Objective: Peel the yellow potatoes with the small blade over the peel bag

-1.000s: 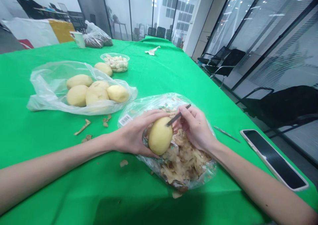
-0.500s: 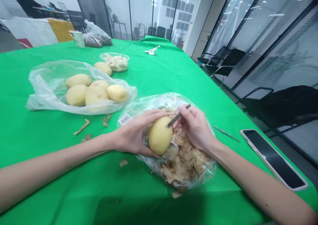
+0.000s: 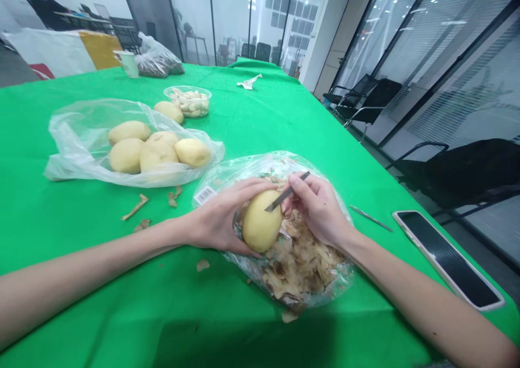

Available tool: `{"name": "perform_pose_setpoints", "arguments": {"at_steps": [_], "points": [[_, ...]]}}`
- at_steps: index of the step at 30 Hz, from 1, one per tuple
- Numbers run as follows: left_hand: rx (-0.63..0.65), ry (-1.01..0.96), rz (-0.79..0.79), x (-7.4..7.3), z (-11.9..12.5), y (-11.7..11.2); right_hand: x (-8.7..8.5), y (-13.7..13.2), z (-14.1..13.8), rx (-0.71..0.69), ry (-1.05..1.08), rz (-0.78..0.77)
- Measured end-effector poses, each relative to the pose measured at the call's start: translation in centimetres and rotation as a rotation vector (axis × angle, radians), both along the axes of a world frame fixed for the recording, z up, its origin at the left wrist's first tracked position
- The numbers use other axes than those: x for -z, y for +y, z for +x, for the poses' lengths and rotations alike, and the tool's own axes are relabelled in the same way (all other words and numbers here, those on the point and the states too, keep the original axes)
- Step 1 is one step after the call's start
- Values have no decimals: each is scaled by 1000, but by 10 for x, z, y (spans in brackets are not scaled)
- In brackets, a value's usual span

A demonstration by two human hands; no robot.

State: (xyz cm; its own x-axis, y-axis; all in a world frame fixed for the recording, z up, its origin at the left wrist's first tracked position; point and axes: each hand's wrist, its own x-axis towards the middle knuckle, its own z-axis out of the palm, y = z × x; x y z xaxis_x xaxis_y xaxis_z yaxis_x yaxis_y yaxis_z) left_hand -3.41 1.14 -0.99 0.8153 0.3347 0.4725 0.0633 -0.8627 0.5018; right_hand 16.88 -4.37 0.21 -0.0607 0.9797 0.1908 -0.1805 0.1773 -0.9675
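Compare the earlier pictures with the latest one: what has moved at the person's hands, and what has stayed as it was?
The right hand has tilted the narrow blade down and to the left, its tip sliding further across the peeled potato. Nothing was taken up or let go: the left hand keeps its hold. The bagged potatoes, peelings and phone stayed put.

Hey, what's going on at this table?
A person's left hand cups a potato while the right hand pinches a slim blade against it. Beneath them lies a clear plastic bag heaped with brown peelings. To the left, another bag holds several yellow potatoes. A phone lies on the green tablecloth to the right.
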Motion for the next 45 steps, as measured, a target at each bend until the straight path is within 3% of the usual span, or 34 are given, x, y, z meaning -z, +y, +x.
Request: {"name": "perform_pose_setpoints", "arguments": {"at_steps": [25,33,45], "points": [[-16,2,1,-3,2,-1,-1,-3,0,-17,-89,63],[-30,6,-12,-3,2,1,2,1,2,34,-4,-4],[-7,-11,-13,-1,1,3,3,0,2,-35,-39,54]]}}
